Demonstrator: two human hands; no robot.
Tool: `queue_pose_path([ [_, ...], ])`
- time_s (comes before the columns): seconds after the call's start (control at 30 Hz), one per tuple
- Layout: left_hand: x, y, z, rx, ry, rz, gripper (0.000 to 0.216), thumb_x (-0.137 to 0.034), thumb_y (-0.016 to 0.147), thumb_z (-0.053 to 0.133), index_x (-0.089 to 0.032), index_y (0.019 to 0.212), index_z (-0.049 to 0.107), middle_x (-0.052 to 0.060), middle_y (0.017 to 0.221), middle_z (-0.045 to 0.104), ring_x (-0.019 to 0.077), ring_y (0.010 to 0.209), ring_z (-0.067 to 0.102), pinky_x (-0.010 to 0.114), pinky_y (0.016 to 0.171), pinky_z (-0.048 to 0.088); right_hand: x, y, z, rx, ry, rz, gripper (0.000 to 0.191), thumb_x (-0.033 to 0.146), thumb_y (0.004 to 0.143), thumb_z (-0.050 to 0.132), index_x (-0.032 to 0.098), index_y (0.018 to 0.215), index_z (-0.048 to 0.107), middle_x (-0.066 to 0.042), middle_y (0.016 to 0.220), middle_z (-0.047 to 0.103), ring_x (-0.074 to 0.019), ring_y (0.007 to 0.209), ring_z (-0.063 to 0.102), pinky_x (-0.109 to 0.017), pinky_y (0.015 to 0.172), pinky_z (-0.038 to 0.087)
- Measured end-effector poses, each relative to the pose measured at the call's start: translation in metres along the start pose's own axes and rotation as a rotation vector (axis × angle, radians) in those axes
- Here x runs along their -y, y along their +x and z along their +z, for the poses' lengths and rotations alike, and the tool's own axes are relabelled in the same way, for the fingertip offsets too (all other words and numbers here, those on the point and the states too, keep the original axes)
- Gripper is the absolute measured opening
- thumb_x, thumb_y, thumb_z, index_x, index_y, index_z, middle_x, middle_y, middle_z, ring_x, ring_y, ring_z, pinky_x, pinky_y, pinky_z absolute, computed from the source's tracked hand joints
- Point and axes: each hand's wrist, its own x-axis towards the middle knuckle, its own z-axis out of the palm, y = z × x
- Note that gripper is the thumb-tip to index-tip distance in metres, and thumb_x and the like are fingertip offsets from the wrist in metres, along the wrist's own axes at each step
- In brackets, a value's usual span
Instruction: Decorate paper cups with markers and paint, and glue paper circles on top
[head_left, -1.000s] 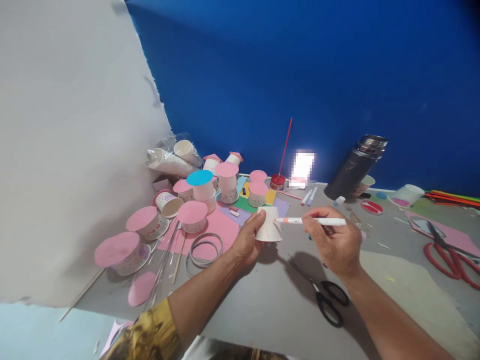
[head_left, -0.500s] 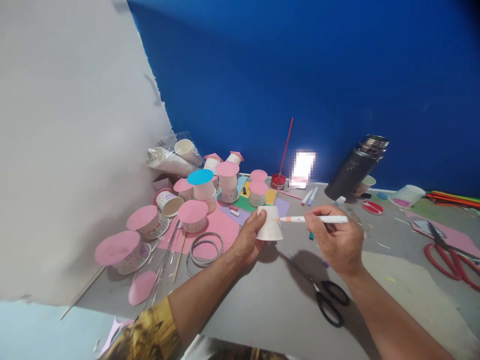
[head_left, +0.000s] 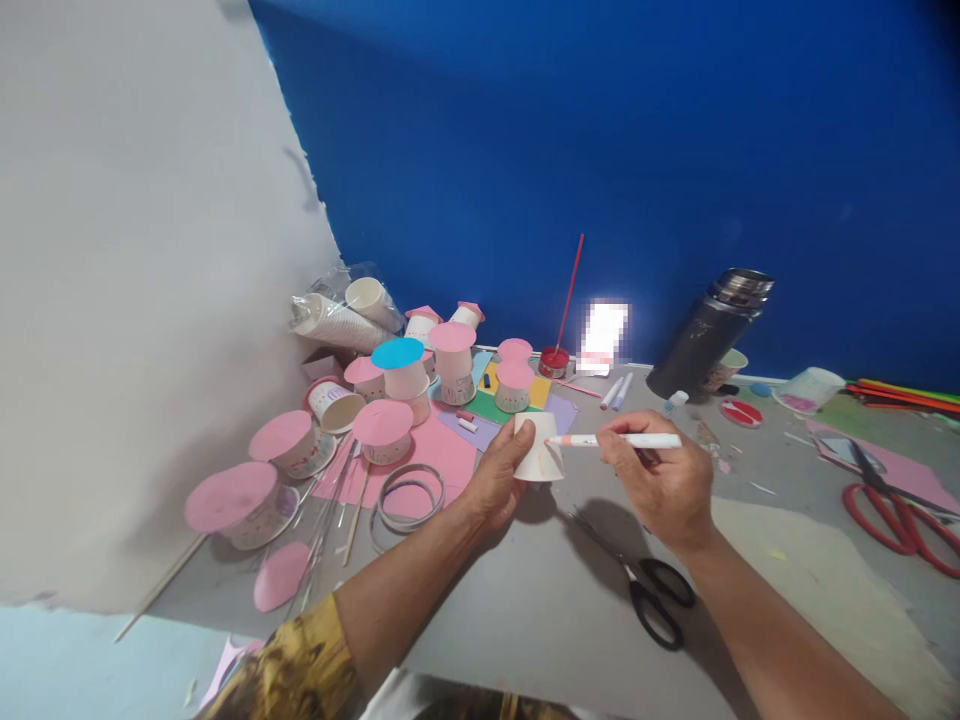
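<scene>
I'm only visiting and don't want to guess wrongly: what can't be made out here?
All in the head view:
Left hand: fingers partly hidden behind the cup.
Cup: far side turned away from the camera.
Bright panel: contents blurred out by pixelation.
Patterned cup: partly hidden by the flask.
Red scissors: one handle cut off by the right edge.

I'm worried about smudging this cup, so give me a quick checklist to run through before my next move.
1. Left hand grips the white cup: ok, thumb on its side.
2. Cup wide end down: ok.
3. Right hand holds the marker: ok, uncapped end toward the cup.
4. Marker tip touching the cup: cannot tell; it overlaps the cup in this view.
5. Ink on the cup dry: cannot tell.
6. Space between the forearms free of tools: not ok, black-handled scissors lie there.
</scene>
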Motion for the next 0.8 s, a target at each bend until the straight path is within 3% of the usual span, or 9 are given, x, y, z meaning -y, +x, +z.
queue_pose_path([
  [0.23, -0.0007, -0.0006, 0.0017, -0.013, -0.009, 0.007, 0.059, -0.055, 0.069, 0.091, -0.02, 0.111, 0.071, 0.003, 0.1, 0.072, 0.0171, 0.085, 0.067, 0.027, 0.072, 0.054, 0.0012, -0.0005, -0.0005, 0.011, -0.017, -0.031, 0.021, 0.034, 0.091, 0.066, 0.022, 0.074, 0.068, 0.005, 0.056, 0.063, -0.0099, 0.043, 0.049, -0.021, 0.046, 0.042],
  [0.53, -0.0008, 0.0, 0.0009, -0.001, -0.004, 0.014, 0.056, -0.054, 0.07, 0.091, -0.02, 0.109, 0.07, 0.002, 0.094, 0.07, 0.0165, 0.081, 0.066, 0.026, 0.069, 0.054, 0.0012, -0.0006, 0.0001, 0.042, -0.014, -0.037, 0.022, 0.034, 0.091, 0.065, 0.021, 0.073, 0.067, 0.004, 0.055, 0.063, -0.0107, 0.043, 0.05, -0.021, 0.045, 0.041],
  [0.8, -0.0003, 0.0003, -0.0004, 0.007, 0.013, 0.001, 0.055, -0.055, 0.073, 0.088, -0.019, 0.111, 0.07, 0.004, 0.101, 0.072, 0.0171, 0.084, 0.068, 0.026, 0.07, 0.053, -0.0022, 0.0012, 0.0009, -0.009, -0.022, 0.002, 0.022, 0.036, 0.09, 0.066, 0.021, 0.074, 0.069, 0.004, 0.056, 0.065, -0.0106, 0.043, 0.051, -0.022, 0.047, 0.043],
])
